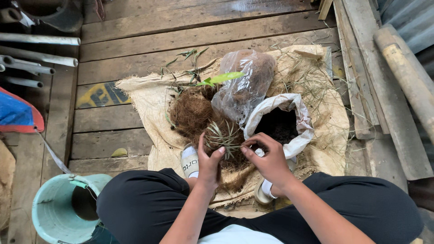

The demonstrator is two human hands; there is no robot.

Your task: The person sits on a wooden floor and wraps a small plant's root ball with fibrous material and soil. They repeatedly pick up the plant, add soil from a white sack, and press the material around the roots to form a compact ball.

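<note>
Left hand is closed around a small spiky plant with its root ball wrapped in brown fibre, thumb up against the leaves. Right hand has its fingertips pinched together on the thin leaves at the plant's right side. Plant sits between both hands, just above the person's knees, over a burlap sack spread on the wooden plank floor. Heap of coconut fibre lies just behind the plant. Clear plastic bag of fibre leans beside it. White sack of dark soil stands open at right. Pale green bucket stands at lower left.
</note>
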